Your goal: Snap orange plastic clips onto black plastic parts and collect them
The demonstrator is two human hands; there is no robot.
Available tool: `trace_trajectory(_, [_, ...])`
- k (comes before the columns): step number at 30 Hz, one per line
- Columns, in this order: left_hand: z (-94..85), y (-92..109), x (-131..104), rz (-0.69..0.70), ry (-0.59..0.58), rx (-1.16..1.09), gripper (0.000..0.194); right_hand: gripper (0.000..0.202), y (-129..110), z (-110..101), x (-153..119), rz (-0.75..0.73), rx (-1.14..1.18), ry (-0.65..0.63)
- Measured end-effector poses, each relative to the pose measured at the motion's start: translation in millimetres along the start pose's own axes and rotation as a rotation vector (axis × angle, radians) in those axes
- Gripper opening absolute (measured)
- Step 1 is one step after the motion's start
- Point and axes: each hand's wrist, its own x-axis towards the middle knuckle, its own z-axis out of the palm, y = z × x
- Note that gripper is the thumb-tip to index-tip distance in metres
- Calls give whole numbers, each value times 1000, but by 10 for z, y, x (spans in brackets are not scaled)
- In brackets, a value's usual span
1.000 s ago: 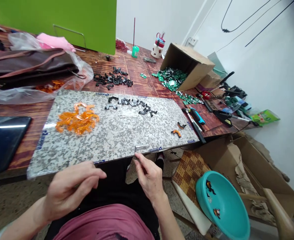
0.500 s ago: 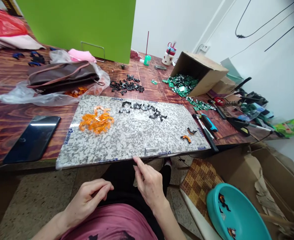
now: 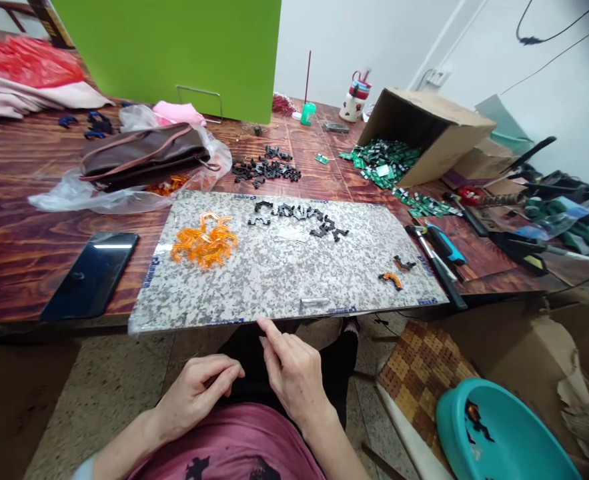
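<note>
My left hand rests over my lap with its fingers curled in and the thumb against them; nothing shows in it. My right hand has its index finger stretched out to the front edge of the speckled stone-look board; the thumb is apart and the other fingers are partly hidden. Just beyond that fingertip lies a small clear, silvery rod. On the board are a pile of orange translucent clips, several black curved clips, and an orange-and-black curved piece beside a darker one.
A phone lies left of the board, a brown bag behind it. More black parts sit at the back. A cardboard box spills green circuit boards. Tools lie right; a teal basin stands below.
The view has shifted, so the board and table appear further right. Both hands keep nearly the same pose; the right fingertip now meets a spot further left along the board's edge.
</note>
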Motion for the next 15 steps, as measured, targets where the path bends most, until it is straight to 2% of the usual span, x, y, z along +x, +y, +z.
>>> trace_trajectory(9, [-45,84,190,-75,-52,9,33,36,-43,76,41,-29,161,-32])
trace_trajectory(15, [-81,45,230,-154,-90,-17,36,35,-53,98,81,-58,210,-72])
